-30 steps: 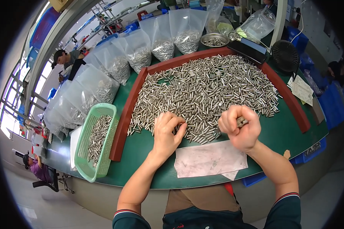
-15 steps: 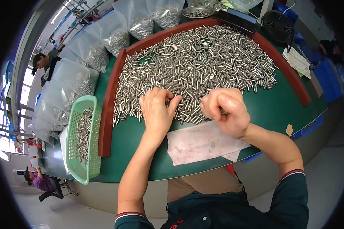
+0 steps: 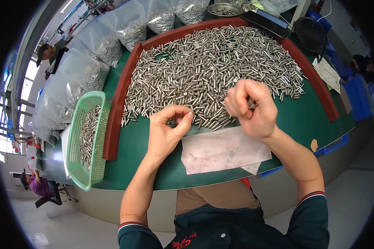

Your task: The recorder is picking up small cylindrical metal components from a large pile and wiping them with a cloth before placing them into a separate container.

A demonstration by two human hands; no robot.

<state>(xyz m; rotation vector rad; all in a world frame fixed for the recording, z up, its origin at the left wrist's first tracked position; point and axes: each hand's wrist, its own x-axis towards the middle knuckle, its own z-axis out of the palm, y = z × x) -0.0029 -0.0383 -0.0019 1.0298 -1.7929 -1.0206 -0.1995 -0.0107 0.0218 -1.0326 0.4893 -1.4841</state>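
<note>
A big heap of small silver metal pins (image 3: pixel 203 70) lies on the green table (image 3: pixel 303 120) inside a red-brown curved rim (image 3: pixel 116 108). My left hand (image 3: pixel 168 130) sits at the heap's near edge, thumb and fingers pinched on a few pins. My right hand (image 3: pixel 251 108) is curled into a fist just above the heap's near right edge, with several pins gripped inside it. A white sheet of paper (image 3: pixel 224 150) lies on the table just below both hands.
A light green perforated basket (image 3: pixel 85 141) with pins stands at the left. Clear plastic bags of pins (image 3: pixel 108 41) line the far left edge. A black fan (image 3: pixel 309 31) and papers (image 3: pixel 328 74) are at the right. Other people sit at the far left.
My left hand went from lying flat on the pins to pinching a few at the near edge. My right fist stayed shut and shifted slightly. The view moved closer to the table.
</note>
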